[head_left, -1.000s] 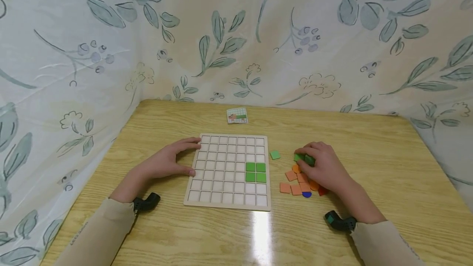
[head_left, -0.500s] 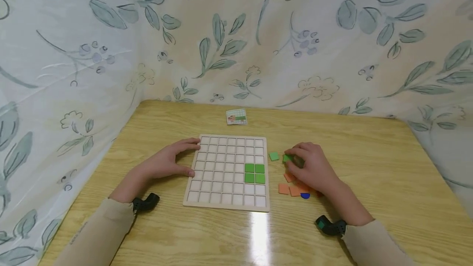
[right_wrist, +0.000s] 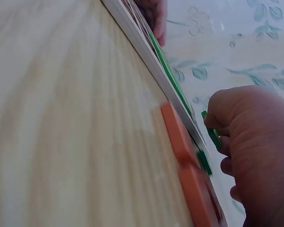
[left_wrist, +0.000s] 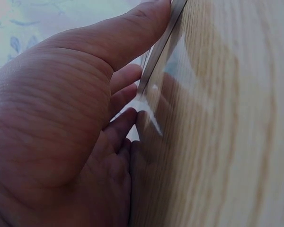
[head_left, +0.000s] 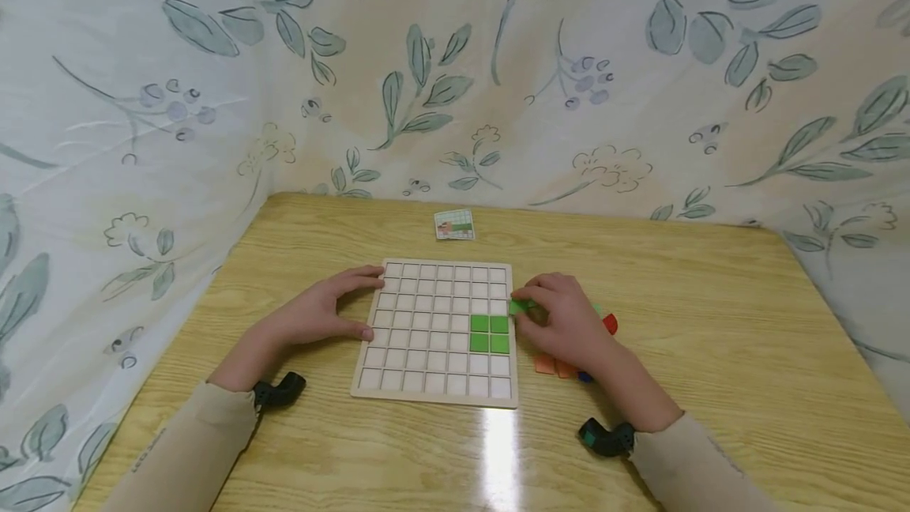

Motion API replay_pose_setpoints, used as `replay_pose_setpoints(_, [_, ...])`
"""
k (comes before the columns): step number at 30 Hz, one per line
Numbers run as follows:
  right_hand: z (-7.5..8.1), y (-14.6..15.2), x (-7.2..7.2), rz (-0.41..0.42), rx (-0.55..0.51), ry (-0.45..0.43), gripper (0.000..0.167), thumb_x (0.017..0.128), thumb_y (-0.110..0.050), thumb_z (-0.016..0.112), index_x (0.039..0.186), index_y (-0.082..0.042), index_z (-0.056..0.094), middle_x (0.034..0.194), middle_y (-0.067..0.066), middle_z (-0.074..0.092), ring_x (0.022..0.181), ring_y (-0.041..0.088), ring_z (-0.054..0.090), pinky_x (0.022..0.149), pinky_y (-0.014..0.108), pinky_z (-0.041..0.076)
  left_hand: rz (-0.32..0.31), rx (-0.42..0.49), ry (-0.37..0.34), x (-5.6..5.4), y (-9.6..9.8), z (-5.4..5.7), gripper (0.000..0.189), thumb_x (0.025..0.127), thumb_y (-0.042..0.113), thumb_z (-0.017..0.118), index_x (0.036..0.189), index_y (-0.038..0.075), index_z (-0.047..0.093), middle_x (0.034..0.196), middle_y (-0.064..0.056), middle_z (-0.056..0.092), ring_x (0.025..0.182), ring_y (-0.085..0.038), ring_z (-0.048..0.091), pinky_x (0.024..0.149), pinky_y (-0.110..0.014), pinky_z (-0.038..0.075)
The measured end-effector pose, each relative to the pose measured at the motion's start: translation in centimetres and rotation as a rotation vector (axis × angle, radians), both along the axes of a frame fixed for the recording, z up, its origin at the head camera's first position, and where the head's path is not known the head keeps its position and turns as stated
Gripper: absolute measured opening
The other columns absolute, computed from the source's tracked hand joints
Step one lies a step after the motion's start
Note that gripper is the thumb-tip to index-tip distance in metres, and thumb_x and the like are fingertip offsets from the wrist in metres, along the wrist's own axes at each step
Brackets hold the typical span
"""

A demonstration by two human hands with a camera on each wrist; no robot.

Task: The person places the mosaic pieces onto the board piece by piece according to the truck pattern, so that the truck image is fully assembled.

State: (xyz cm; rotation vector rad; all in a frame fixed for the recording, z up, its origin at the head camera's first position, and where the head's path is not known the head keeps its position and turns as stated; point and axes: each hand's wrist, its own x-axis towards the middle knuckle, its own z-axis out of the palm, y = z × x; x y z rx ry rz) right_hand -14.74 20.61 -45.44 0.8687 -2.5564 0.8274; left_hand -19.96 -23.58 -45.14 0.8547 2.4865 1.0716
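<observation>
Right hand has moved left, pinching a green tile at the right edge of the grid board, in from the far edge of the desk. Left hand, spread wide, touches the board's left edge.

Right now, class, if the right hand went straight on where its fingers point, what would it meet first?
Probably the grid board; depth is unclear, so the right hand, pinching a green tile, may pass above it.
</observation>
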Motion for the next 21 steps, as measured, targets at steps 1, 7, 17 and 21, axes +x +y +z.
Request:
replay_pose_setpoints(1, [0.0, -0.4, -0.1, 0.008, 0.009, 0.002, 0.022, 0.089, -0.011, 0.083, 0.110, -0.006, 0.083, 0.106, 0.005, 0.073, 0.102, 0.029, 0.066, 0.098, 0.054, 0.048, 0.001, 0.000, -0.001, 0.0, 0.0, 0.0, 0.091, 0.085, 0.042, 0.096, 0.162, 0.015, 0.055, 0.177, 0.001, 0.034, 0.165, -0.031, 0.024, 0.128, -0.061, 0.025])
replay_pose_setpoints(7, [0.1, -2.7, -0.2, 0.037, 0.050, -0.019, 0.021, 0.092, -0.016, 0.082, 0.112, -0.009, 0.084, 0.110, 0.003, 0.073, 0.106, 0.026, 0.066, 0.100, 0.052, 0.049, 0.001, -0.001, -0.002, 0.1, 0.0, 0.2, 0.091, 0.085, 0.042, 0.096, 0.162, 0.015, 0.055, 0.177, 0.001, 0.034, 0.165, -0.031, 0.024, 0.128, -0.061, 0.024])
replay_pose_setpoints(17, [0.3, -5.9, -0.4, 0.118, 0.053, 0.011, 0.019, 0.094, -0.016, 0.082, 0.111, -0.010, 0.084, 0.105, 0.001, 0.072, 0.101, 0.023, 0.064, 0.096, 0.050, 0.050, 0.005, 0.002, -0.006, 0.1, 0.0, 0.0, 0.091, 0.085, 0.042, 0.096, 0.162, 0.016, 0.055, 0.177, 0.001, 0.034, 0.165, -0.032, 0.023, 0.128, -0.062, 0.023])
replay_pose_setpoints(21, [0.1, -6.5, -0.4, 0.136, 0.075, 0.011, 0.019, 0.095, -0.017, 0.081, 0.112, -0.011, 0.085, 0.108, 0.002, 0.073, 0.104, 0.024, 0.065, 0.097, 0.051, 0.050, 0.006, 0.009, -0.008, 0.1, 0.1, 0.0, 0.091, 0.085, 0.042, 0.096, 0.161, 0.016, 0.056, 0.177, 0.002, 0.034, 0.165, -0.031, 0.023, 0.128, -0.061, 0.023])
